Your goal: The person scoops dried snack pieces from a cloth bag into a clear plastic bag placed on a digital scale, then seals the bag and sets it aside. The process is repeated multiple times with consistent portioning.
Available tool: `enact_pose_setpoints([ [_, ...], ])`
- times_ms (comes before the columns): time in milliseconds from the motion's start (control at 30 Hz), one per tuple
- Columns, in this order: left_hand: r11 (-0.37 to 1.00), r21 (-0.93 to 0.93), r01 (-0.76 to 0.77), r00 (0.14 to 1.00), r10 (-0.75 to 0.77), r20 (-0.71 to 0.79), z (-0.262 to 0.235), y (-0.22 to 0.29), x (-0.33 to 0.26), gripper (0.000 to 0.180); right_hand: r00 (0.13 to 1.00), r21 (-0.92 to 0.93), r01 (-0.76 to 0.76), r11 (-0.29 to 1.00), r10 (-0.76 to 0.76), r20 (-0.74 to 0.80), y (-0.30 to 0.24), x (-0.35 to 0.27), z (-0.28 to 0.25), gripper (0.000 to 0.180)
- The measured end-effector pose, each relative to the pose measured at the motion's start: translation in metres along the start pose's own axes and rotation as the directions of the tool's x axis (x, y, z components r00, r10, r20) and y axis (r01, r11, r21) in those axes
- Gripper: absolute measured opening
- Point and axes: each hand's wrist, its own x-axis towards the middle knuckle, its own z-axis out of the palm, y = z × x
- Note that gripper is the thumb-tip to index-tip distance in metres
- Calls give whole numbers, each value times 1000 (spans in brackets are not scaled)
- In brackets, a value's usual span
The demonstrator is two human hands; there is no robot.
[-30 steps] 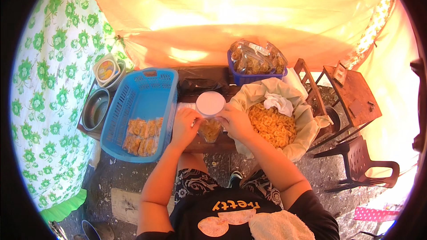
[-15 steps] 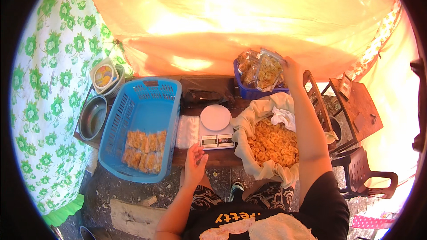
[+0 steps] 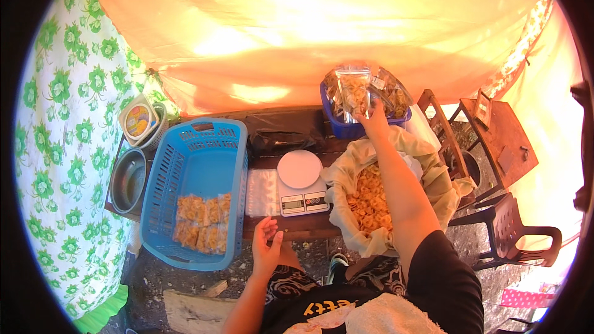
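My right hand reaches over the cloth-lined container and grips the lower right edge of a clear zip pouch of chips. That pouch is upright at the front of a dark blue basket, among several other filled pouches. My left hand is held near the table's front edge, fingers apart and holding nothing, just below the white kitchen scale. Left of the scale lies a stack of clear plastic bags. Beneath my right forearm, thin golden chips fill the container lined with beige cloth, partly hidden by the arm.
A large light-blue basket holds several small packs of chips. Left of it are a metal basin and a plastic tub. A black plastic bundle lies behind the scale. A brown chair stands at right.
My right hand has moved left and down to the front of the dark blue basket, with a pouch now upright beside its fingers. The left hand stays open near the scale.
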Motion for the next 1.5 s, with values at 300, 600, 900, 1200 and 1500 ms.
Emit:
enact_pose_setpoints([
  [300,1000,22,13,1000,-13,-18,-2,1,-1,43,982,-331,-12,944,74,174,-5,10,17,52],
  [600,964,267,-1,996,-23,86,13,6,-2,20,927,-206,229,951,-148,345,4,5,-9,38],
  [900,576,814,-73,991,131,-4,-5,-64,80,34,921,145,-98,984,35,388,0,-68,-170,30],
  [1200,243,966,-83,980,-158,124,-2,-91,39,60,898,158,4,988,-73,434,25,-170,-224,37],
  [1500,51,929,-367,922,-115,370,-22,-87,20,49,778,340,20,940,-228,586,-19,-232,-190,27],
])
